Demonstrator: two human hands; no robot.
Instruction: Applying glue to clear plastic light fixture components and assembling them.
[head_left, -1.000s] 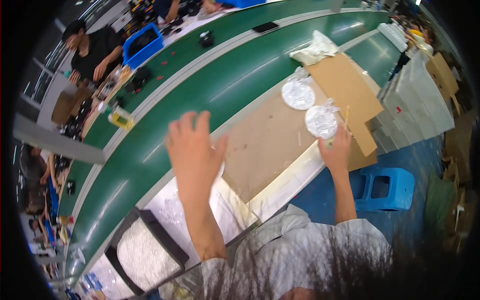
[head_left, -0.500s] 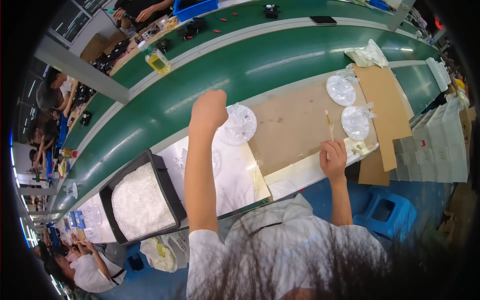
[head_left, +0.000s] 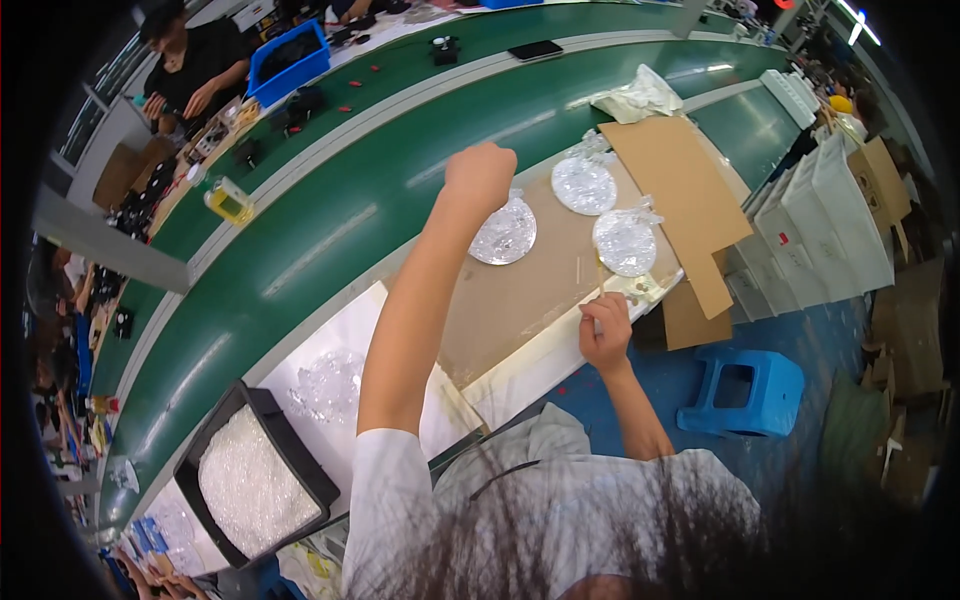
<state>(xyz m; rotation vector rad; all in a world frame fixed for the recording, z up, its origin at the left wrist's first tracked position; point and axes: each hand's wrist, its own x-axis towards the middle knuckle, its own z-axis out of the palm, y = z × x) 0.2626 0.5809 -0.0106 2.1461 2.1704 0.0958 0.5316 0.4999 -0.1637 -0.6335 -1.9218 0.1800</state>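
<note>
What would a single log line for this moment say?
left hand: fisted, holding round clear plastic packet over cardboard sheet | right hand: at bench edge, grip unclear | two more packets beside

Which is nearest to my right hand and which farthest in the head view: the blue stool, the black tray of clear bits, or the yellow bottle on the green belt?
From the right hand:
1. Blue stool, on the floor to its right.
2. Black tray, far left, near the body.
3. Yellow bottle, far left, up across the belt; nearly as far as the tray.
</note>
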